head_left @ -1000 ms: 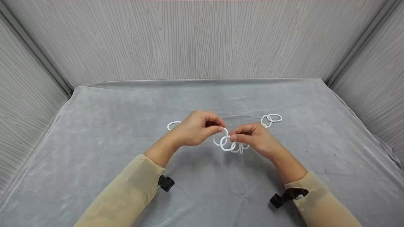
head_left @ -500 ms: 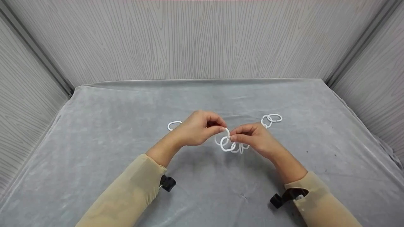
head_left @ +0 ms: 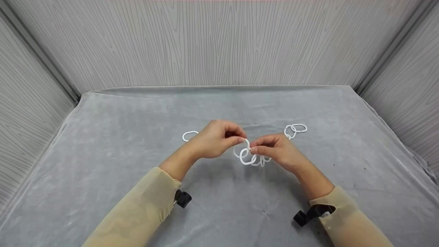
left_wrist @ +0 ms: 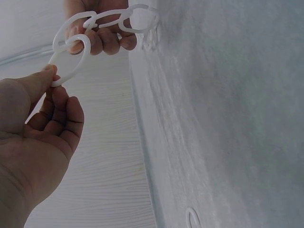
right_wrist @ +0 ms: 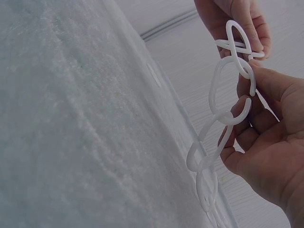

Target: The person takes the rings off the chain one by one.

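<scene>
Right hand (head_left: 276,151) pinches a white link (head_left: 241,157) on a hanging chain (head_left: 262,162), left hand (head_left: 219,140) a second link (head_left: 247,142) right beside it; light, steady pressure should keep them aligned. Beyond, a ring (head_left: 184,137) and joined rings (head_left: 294,129) lie on grey cloth (head_left: 219,212).

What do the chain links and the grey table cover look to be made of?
White chain links: probably plastic, smooth and slightly glossy, judging by the even colour and soft highlights. Grey table cover: seemingly velvety fabric, given its wrinkles and mottled nap.
</scene>
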{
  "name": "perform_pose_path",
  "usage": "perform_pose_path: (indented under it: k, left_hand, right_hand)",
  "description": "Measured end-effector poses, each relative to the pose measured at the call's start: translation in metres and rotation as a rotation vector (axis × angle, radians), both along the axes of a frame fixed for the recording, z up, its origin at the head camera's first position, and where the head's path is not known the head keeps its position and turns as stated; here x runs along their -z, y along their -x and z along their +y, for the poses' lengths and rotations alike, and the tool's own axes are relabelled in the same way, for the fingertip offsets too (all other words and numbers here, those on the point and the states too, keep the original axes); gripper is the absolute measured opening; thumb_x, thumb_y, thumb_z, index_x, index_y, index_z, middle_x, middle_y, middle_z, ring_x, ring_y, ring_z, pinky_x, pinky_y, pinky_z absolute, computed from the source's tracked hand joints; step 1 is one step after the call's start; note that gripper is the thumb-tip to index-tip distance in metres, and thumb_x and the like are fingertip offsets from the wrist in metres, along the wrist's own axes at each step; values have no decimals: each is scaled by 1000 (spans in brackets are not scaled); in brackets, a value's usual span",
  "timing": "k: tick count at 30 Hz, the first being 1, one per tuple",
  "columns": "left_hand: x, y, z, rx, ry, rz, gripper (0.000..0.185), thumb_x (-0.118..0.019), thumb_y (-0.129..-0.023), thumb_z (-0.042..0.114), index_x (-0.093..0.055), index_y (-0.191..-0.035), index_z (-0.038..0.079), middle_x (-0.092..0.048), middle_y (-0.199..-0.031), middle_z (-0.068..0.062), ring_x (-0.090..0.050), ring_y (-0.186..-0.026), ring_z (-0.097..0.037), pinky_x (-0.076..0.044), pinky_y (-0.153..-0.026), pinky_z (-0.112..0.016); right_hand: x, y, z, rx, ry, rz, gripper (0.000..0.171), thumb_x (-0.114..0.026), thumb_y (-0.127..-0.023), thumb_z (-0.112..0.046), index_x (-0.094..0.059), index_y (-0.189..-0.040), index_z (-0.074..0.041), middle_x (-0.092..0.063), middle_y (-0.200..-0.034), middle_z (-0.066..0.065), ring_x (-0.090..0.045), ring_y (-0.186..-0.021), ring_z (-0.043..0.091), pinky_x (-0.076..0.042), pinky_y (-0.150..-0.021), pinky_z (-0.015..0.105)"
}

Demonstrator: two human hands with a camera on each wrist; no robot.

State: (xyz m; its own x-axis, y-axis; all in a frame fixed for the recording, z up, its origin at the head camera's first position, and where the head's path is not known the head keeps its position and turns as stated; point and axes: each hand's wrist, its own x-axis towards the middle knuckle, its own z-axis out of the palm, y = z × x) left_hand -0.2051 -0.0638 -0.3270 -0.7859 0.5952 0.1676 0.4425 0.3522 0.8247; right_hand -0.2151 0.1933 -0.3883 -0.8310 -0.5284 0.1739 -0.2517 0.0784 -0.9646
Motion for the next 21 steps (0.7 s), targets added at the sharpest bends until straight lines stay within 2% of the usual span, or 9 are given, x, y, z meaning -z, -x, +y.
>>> perform_pose_path:
  k: [6, 13, 21]
  left_hand:
    - [1, 1, 0, 0, 13, 21, 12, -70, -104, 11, -79, -107, 3, -75, -99, -8, -62, -83, -8, -53, -78, -25]
    - [3, 1, 0, -7, 1, 25, 10, -70, -104, 10, -79, -105, 5, -74, -97, -5, -62, -83, -8, -53, -77, -25]
    - [5, 2, 0, -7, -15, 29, 11, -71, -103, 9, -79, -106, 1, -74, -94, 0, -62, -82, -7, -53, -77, -24]
  right_hand:
    - [0, 0, 0, -4, -4, 4, 19, -75, -95, 3, -73, -106, 18, -78, -95, -2, -68, -85, 8, -56, -76, 23]
    - [0, 0, -1, 10, -13, 1, 19, -75, -94, 3, -74, -107, 16, -78, -96, -1, -69, -85, 8, -56, -75, 23]
    - [1, 1, -1, 3, -5, -1, 19, -76, -94, 3, -73, -107, 17, -79, -97, 0, -70, -86, 9, -56, -76, 23]
